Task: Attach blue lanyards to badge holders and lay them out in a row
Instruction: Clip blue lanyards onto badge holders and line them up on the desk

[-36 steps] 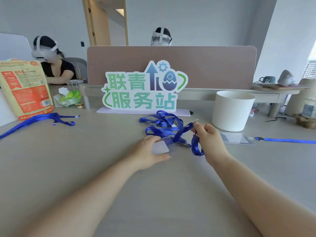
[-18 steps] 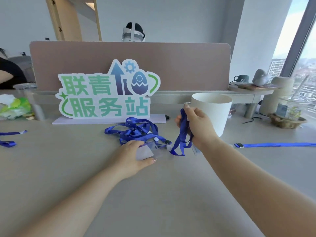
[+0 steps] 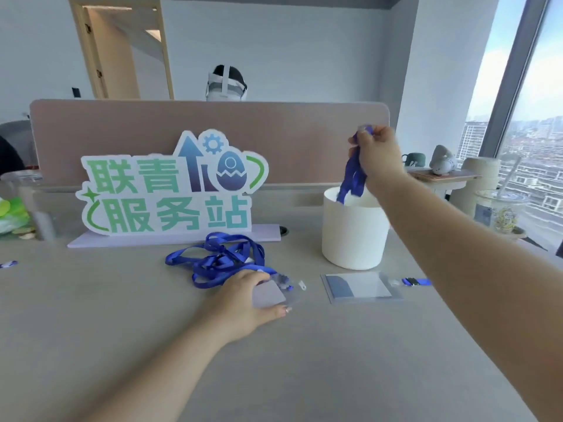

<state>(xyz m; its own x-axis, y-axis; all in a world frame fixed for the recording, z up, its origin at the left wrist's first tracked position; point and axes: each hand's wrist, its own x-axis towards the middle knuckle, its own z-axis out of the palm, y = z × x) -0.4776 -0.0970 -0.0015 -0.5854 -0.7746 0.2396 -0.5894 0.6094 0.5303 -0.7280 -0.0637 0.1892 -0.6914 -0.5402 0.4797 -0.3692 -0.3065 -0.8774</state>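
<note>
Blue lanyard (image 3: 352, 175) in right hand (image 3: 377, 153)

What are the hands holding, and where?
The right hand grips a lanyard near its top end, the rest dangling. The left hand holds a badge holder by its left side.

The right forearm (image 3: 457, 254) hides most of the flat lanyard (image 3: 416, 281).

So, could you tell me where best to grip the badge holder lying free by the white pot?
Likely its right end, from the right: the holder lies flat and thin on the table, so a top grasp finds little, while the clip there seems raised enough to pinch.
</note>
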